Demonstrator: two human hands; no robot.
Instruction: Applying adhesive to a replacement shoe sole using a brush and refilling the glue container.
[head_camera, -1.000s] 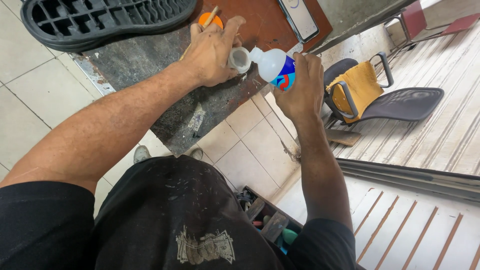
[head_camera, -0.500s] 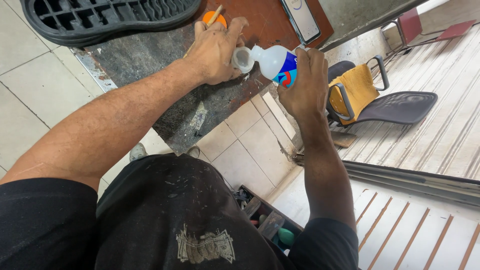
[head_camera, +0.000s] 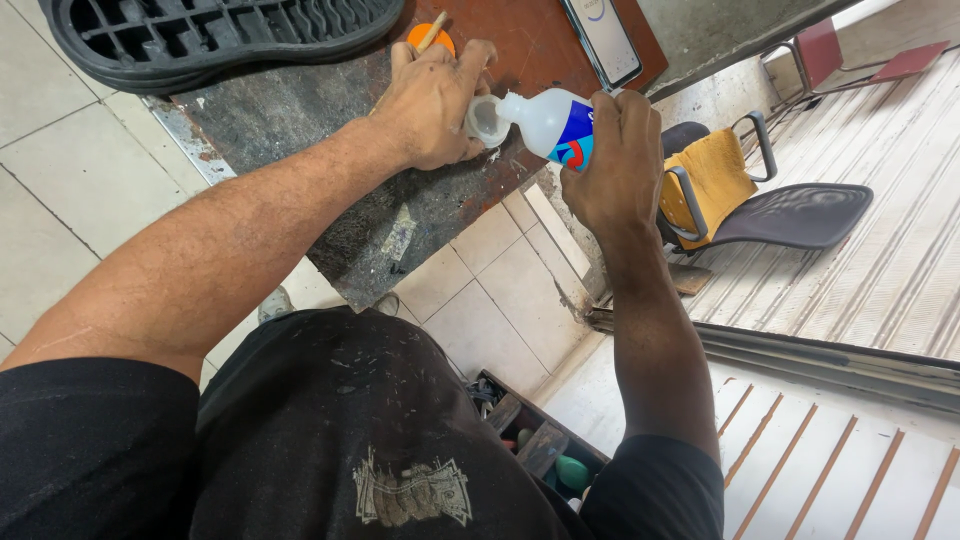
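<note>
The right hand (head_camera: 612, 165) is wrapped around a white plastic bottle (head_camera: 545, 125) with a blue and red label, fingers clamped on its body, and holds it tipped over on its side so the neck points to the person's left. The bottle's mouth meets a small clear cup (head_camera: 486, 120), which the left hand (head_camera: 432, 100) pinches closed between thumb and fingers just above the surface (head_camera: 300, 110). Whether any liquid is running from bottle to cup is hard to make out from here.

The same left hand also seems to carry a thin wooden stick (head_camera: 432, 32), its end poking out past the knuckles over an orange lid (head_camera: 428, 38) that lies on the reddish part of the surface. A black shoe sole (head_camera: 210, 40) (tread side up) lies at the far edge, well clear of both hands. A phone (head_camera: 602, 40) rests screen-up near the bottle. Down on the tiled floor stands a chair (head_camera: 790, 210) with a yellow cloth (head_camera: 715, 165) draped on it.
</note>
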